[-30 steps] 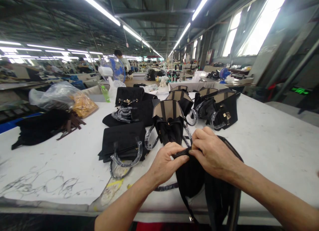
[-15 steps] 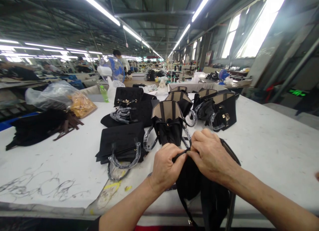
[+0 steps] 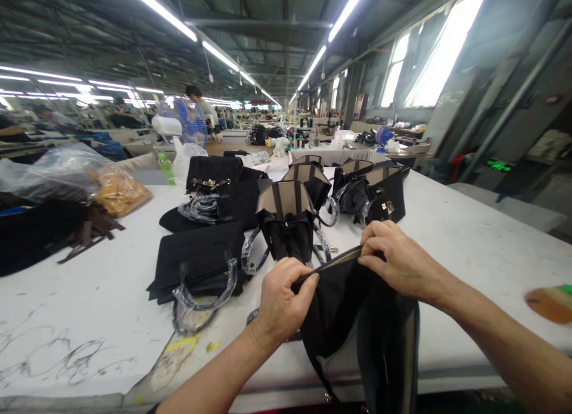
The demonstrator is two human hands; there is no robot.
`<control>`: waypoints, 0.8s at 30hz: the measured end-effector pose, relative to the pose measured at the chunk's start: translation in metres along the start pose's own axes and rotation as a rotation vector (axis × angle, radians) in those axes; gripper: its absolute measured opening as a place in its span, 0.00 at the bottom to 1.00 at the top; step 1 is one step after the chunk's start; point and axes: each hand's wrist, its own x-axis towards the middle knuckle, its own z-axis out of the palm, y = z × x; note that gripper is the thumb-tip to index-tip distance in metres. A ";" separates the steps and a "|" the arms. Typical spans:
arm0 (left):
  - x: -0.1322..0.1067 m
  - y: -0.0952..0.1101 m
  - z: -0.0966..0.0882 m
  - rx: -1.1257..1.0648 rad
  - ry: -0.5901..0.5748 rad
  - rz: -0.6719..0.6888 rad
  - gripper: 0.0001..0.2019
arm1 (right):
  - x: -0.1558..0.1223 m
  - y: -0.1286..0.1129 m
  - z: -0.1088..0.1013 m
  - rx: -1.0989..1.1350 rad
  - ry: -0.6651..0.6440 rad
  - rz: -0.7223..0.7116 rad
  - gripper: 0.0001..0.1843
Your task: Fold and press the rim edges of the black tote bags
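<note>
**Wider grip, straighter edge**

A second ago your thumbs almost met; now your left hand (image 3: pixel 286 298) and right hand (image 3: pixel 397 259) have drawn apart along the top edge of the black bag (image 3: pixel 337 310). Both are closed in a pinch, thumb against fingers: the left near the centre of the frame, the right a little higher and to the right of it. Between them the edge slants up to the right, and a thin beige strip (image 3: pixel 342 259) shows along it, where your fingers covered most of that stretch earlier. For the work in hand, this likely means that the edge is spread enough for you to see and handle along its length.

The bag hangs from your grip at the lower centre, its sides sagging towards the bottom of the frame, over the near side of the white table (image 3: pixel 469 259).

Your view has swung right too, so the standing bag (image 3: pixel 286 226) just beyond your hands and the folded bag (image 3: pixel 196 256) left of centre both sit farther left. At the right edge, an orange-brown shape (image 3: pixel 547 305) has come into sight, too blurred for you to identify.
</note>
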 end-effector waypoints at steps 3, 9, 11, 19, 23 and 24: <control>0.000 0.000 -0.001 -0.001 -0.008 0.013 0.08 | 0.003 0.001 0.005 0.059 0.028 0.029 0.10; 0.001 -0.002 -0.001 0.007 -0.029 0.029 0.08 | 0.005 0.001 0.011 0.106 0.041 0.086 0.11; 0.001 -0.002 -0.002 0.022 -0.047 0.040 0.07 | 0.005 0.000 0.011 0.097 0.045 0.108 0.10; 0.006 -0.002 -0.005 0.078 -0.105 0.043 0.08 | 0.005 -0.002 0.009 0.047 0.028 0.145 0.08; 0.006 -0.002 -0.004 0.093 -0.121 0.051 0.09 | 0.005 -0.002 0.007 0.014 0.016 0.166 0.08; 0.005 -0.002 -0.004 0.102 -0.126 0.056 0.09 | 0.005 -0.003 0.007 0.010 0.012 0.173 0.08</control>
